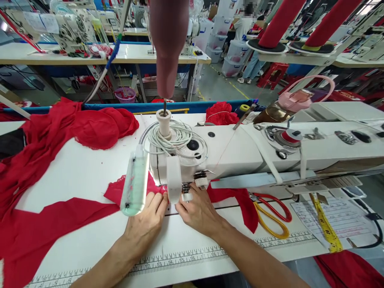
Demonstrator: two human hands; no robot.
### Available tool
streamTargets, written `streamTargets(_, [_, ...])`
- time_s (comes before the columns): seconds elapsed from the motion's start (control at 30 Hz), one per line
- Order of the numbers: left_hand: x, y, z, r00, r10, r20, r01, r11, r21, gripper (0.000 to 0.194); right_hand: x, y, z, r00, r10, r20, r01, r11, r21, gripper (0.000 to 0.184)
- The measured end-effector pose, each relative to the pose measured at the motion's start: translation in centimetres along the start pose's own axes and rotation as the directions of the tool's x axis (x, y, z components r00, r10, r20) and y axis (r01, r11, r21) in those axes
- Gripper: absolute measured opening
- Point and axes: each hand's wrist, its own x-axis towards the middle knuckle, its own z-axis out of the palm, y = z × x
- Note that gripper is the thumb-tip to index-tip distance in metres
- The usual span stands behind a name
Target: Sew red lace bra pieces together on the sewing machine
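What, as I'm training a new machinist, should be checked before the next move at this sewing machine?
1. Left hand on the red fabric: ok, fingertips touch it.
2. Right hand clear of the needle: cannot tell, needle hidden.
3. Needle threaded: cannot tell.
4. Scissors clear of the red strip: not ok, they meet at the blade end.
5. Red thread bobbin on top of the sewing machine: ok.

Matt, creased cloth in the red fabric at left; smooth, faintly glossy casing on the sewing machine; smooth finish on the near table; shiny, plastic-looking handles on the scissors at right; matt paper for the sheet farther right.
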Motion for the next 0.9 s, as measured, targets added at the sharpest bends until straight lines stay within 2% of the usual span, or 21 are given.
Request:
streamTargets(0.13, [0.1, -0.1, -0.5, 0.999, -0.033, -0.020, 0.032, 0.999, -0.036, 0.041, 0.0, 0.0, -0.1, 0.999, -0.036, 0.026, 0.037, 0.999, -0.038, 0.026])
streamTargets(0.33, [-0.7, -1.1, -0.6, 0.999, -0.028, 0.047, 0.035, 0.985, -0.166, 0.056, 0.4, 0.0, -0.7, 0.984, -0.088, 0.154, 0.098, 0.993, -0.063, 0.019])
streamTargets(0.53, [-2.1, -0.5, 0.4, 0.993, -0.118, 0.028, 0.121, 0.970, -0.210, 0.055, 0.3, 0.0, -0.5, 0.990, -0.106, 0.096, 0.113, 0.991, -0.069, 0.025])
streamTargets(0.73, [-2.9, -0.8, 0.7, 0.995, -0.089, 0.052, 0.099, 0.969, -0.229, 0.052, 0.2, -0.1, -0.2, 0.990, -0.099, 0.101, 0.109, 0.989, -0.099, 0.028])
streamTargets(0.9, [-2.9, -1.6, 0.6, 0.978, -0.110, 0.177, 0.157, 0.947, -0.281, 0.058, 0.1, -0.2, 0.1, 0.992, -0.068, 0.106, 0.080, 0.990, -0.114, 0.019])
